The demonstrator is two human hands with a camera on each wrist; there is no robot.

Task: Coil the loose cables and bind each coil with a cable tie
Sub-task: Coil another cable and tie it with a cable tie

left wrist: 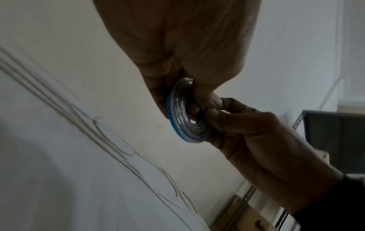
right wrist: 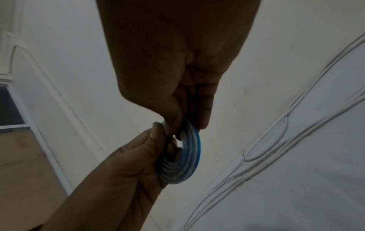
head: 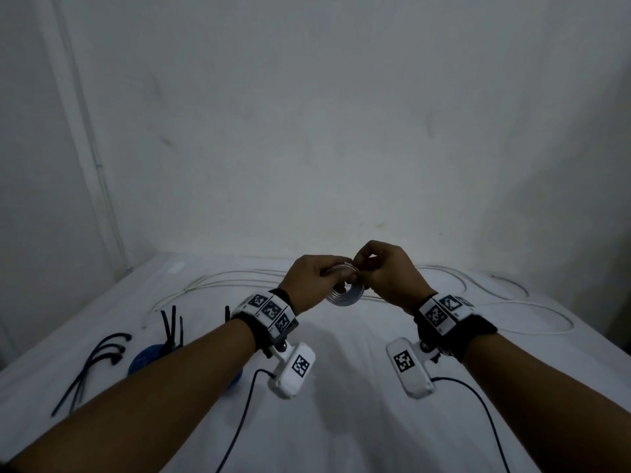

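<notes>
Above the middle of the white table (head: 341, 387), both hands hold a small clear ring-shaped roll (head: 345, 296) with a blue rim. My left hand (head: 336, 274) pinches its upper left edge. My right hand (head: 358, 269) pinches the top edge from the right. In the left wrist view the left hand (left wrist: 183, 100) grips the roll (left wrist: 185, 125) between thumb and fingers, and the right hand's fingers (left wrist: 247, 125) meet it. In the right wrist view the right hand (right wrist: 187, 123) pinches the roll (right wrist: 187, 161). Loose white cables (head: 222, 281) lie uncoiled behind the hands.
Black cable ties (head: 172, 322) stand up out of a blue round object (head: 146, 360) at the left. A few black cables (head: 99, 356) lie further left. More white cable (head: 529, 308) loops at the right. A wall (head: 307, 131) rises just behind the table.
</notes>
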